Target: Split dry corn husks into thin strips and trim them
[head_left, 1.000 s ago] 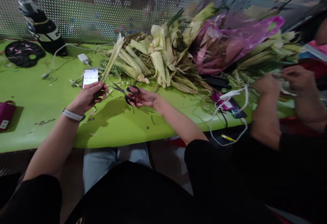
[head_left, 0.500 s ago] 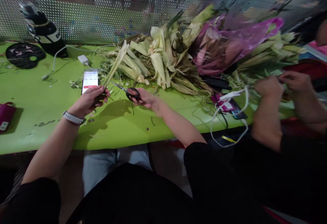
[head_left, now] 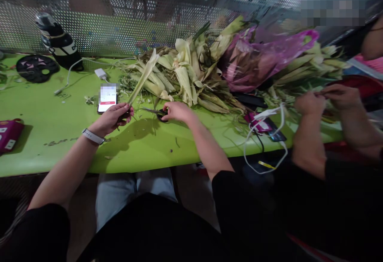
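Hands first, head view: I have the left hand (head_left: 117,117) closed on the lower end of a pale husk strip (head_left: 143,79), its top fanned upward and away. On my right hand (head_left: 177,111), fingers and thumb are bunched at the black handles of the scissors (head_left: 162,115); blades point left toward the left hand, and I can't tell how far apart they sit. Both hands are over the green table (head_left: 143,144). Lit phone (head_left: 107,101) lies just beyond the left hand. Husk pile (head_left: 187,80) is behind the scissors, pink plastic bag (head_left: 254,60) against its right side. Dark bottle (head_left: 62,48) stands tilted at far left, black palette-like piece (head_left: 36,68) beside it. I also get another person's hands (head_left: 311,101) at right, close together, grip detail too small to read.
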Demonstrator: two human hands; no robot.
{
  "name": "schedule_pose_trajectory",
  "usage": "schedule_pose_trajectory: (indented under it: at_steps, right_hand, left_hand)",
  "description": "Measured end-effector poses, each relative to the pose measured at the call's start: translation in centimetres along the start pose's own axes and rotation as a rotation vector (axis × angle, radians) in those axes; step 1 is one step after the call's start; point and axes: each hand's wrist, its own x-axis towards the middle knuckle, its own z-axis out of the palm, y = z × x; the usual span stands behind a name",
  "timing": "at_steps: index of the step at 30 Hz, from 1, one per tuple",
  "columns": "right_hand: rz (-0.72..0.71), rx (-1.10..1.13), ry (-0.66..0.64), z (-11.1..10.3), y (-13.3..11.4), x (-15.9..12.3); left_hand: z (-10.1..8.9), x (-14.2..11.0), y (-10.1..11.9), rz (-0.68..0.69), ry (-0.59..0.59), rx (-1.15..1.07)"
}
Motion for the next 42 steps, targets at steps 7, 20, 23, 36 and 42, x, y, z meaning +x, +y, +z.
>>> schedule_pose_trajectory:
  at_steps: [7,20,23,36,42]
  right_hand:
    - [-0.375,0.715,-0.118,-0.9,-3.1,-0.5]
    - [-0.371,0.963,-0.173,1.8,-3.6,1.2]
    - [-0.326,0.976,-0.122,2.2,-3.9,1.3]
    - [-0.345,0.742,0.059,3.5,-6.2,0.2]
    - [-0.421,0.6,0.353,2.8,-5.8,0.2]
  left_hand:
    - [2.0,0.4,0.6,-0.038,-0.041,0.116]
    - [1.4,2.2,-0.4,-0.07,-0.049,0.07]
    - [1.5,2.1,-0.5,-0.066,-0.031,0.05]
    - [1.5,1.8,-1.3,-0.039,0.001,0.041]
    - [1.5,1.6,-1.4,-0.025,0.014,0.141]
